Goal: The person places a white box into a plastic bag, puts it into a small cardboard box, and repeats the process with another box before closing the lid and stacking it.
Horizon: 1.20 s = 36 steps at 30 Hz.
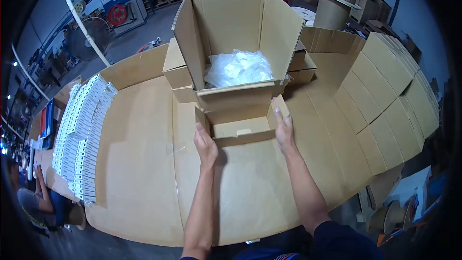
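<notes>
A small open cardboard box (245, 139) with nothing visible inside stands between my hands on the cardboard-covered table (139, 163). My left hand (205, 145) grips its left end, with the thumb up near the side flap. At the right end, my right hand (284, 129) holds the box, thumb on the raised flap and the other fingers mostly hidden behind it. Just behind stands a larger open carton (228, 19) with clear plastic bags (239, 69) inside.
Small white boxes (82, 135) are stacked in long rows at the left. Flat brown cartons (385, 101) lean in stacks at the right. More brown boxes (179, 70) sit beside the large carton. Another person (41, 200) sits at the far left edge.
</notes>
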{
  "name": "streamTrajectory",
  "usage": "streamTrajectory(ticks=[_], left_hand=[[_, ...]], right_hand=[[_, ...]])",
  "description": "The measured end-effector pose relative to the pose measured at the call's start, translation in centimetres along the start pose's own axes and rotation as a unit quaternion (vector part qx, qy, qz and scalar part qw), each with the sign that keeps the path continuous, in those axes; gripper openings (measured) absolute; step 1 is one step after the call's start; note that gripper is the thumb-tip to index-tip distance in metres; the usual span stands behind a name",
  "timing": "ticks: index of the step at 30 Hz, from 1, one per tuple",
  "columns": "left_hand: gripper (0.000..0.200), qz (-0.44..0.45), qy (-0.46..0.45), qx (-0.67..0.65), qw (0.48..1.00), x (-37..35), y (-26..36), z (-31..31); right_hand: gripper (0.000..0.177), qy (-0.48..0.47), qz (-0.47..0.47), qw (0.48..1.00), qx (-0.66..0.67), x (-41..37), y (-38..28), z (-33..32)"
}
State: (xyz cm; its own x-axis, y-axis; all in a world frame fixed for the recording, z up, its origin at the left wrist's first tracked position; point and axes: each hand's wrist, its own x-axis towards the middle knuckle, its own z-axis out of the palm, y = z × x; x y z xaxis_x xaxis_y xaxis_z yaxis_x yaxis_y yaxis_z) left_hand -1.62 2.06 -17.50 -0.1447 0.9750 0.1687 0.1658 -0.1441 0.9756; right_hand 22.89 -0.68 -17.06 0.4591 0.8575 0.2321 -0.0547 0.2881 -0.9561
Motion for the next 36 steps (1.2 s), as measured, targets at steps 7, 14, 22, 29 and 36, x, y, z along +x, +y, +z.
streamTrajectory(ticks=[7, 14, 22, 29, 36], left_hand=[[0.064, -0.046, 0.191, -0.110, 0.974, 3.7, -3.9, 3.9], [0.057, 0.054, 0.061, 0.007, 0.997, 2.1, -1.1, 2.4], [0.055, 0.205, -0.064, 0.144, 0.966, -1.7, 2.7, -5.8], [0.047, 0.137, 0.000, 0.188, 0.972, -6.2, 3.6, -25.2], [0.046, 0.193, 0.188, 0.374, 0.888, 3.8, 2.0, -44.8]], right_hand=[[0.046, 0.064, -0.029, 0.986, -0.152, 3.4, 0.8, 0.2], [0.048, 0.035, -0.073, 0.958, -0.277, 3.2, -0.2, 0.1], [0.064, 0.063, -0.001, 0.979, -0.193, -0.1, -2.5, 1.2], [0.037, -0.060, -0.194, 0.939, -0.278, -9.6, -5.5, 13.9], [0.042, -0.526, -0.250, 0.791, -0.189, -12.3, -5.2, 40.4]])
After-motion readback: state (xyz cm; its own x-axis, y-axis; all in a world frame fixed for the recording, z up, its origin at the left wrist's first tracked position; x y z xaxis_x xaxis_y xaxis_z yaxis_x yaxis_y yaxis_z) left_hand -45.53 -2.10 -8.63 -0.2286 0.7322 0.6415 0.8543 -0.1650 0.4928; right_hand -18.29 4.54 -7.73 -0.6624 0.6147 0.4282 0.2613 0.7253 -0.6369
